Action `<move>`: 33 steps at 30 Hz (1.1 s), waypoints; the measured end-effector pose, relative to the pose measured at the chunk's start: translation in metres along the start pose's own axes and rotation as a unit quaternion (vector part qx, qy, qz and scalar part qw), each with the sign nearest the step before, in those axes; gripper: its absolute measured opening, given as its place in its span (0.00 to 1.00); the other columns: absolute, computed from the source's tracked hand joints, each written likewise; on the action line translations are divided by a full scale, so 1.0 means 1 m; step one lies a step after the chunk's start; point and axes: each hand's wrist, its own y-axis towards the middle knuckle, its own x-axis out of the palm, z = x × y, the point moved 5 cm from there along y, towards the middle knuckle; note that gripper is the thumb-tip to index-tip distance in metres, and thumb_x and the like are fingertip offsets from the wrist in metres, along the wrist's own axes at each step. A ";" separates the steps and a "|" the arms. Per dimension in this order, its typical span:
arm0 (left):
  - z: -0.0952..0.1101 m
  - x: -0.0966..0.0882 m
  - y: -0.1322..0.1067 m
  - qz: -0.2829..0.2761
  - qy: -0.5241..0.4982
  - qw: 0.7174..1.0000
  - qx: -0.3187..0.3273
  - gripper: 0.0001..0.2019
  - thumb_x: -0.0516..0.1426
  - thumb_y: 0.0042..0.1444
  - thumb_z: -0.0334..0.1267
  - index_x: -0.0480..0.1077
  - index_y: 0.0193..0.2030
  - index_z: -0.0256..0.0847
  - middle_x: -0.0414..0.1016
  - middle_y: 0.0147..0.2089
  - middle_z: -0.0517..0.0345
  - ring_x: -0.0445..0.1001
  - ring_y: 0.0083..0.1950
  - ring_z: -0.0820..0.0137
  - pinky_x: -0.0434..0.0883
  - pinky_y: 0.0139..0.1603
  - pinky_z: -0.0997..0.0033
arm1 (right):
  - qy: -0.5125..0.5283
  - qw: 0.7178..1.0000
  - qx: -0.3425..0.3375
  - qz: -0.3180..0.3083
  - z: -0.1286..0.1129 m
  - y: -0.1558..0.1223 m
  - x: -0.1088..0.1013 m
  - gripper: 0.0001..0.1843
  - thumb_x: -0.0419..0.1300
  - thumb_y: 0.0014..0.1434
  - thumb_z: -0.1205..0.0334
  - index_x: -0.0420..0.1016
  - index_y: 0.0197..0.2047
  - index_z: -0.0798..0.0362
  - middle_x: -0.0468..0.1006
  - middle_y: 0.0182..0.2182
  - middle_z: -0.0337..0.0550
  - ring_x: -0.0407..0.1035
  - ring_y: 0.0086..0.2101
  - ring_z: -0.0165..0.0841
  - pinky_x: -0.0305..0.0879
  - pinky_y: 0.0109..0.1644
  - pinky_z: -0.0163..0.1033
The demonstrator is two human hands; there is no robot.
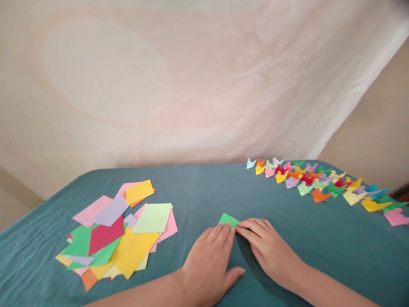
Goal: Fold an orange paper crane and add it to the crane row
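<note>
Both forearms come in from the bottom edge, bare, and meet over the teal tablecloth [198,187]. Her or his left hand [209,260] lies palm down, fingers together and pointing away, the thumb spread out to the side, pressing flat on the cloth. Beside it the right hand [266,249] also lies flat, its fingers stretched toward the left hand so that the fingertips of the two nearly touch. Neither hand is closed around anything; both are open and pressing downward. Just under those fingertips sits a small green paper [228,219], folded, with only its far corner showing beyond the fingers; the rest is hidden beneath the hands, so I cannot tell its full shape.

Off to the left, well apart from the hands, lies a loose pile of coloured paper squares [118,230], overlapping one another: yellow, pink, lilac, red, green, orange and pale green. Toward the far right corner of the table stand rows of little folded paper figures [319,181] in many colours, close together, running along the edge. Behind the table hangs a pale, creased cloth backdrop [179,76].
</note>
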 end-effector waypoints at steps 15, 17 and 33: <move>0.000 -0.003 -0.002 0.016 0.004 1.000 0.007 0.31 0.39 0.61 0.55 0.51 0.64 0.36 0.51 0.66 0.47 0.52 0.65 0.58 0.53 0.62 0.58 | -0.031 0.999 -0.005 0.013 -0.005 0.002 -0.004 0.24 0.49 0.57 0.75 0.66 0.55 0.51 0.72 0.45 0.46 0.63 0.44 0.36 0.58 0.50 0.45; 0.001 -0.004 -0.002 0.015 0.006 1.000 0.009 0.31 0.39 0.61 0.55 0.51 0.64 0.36 0.50 0.66 0.47 0.52 0.65 0.58 0.53 0.61 0.57 | -0.039 0.999 -0.005 0.010 -0.005 0.002 -0.005 0.24 0.49 0.57 0.75 0.66 0.55 0.51 0.71 0.45 0.46 0.64 0.44 0.36 0.58 0.50 0.45; -0.017 -0.025 0.009 -0.005 0.024 0.994 0.109 0.18 0.47 0.59 0.33 0.62 0.56 0.39 0.65 0.58 0.55 0.62 0.57 0.67 0.56 0.58 0.65 | -0.058 0.998 -0.023 0.005 -0.007 0.003 -0.006 0.20 0.48 0.60 0.73 0.68 0.53 0.51 0.71 0.44 0.48 0.63 0.44 0.36 0.55 0.50 0.46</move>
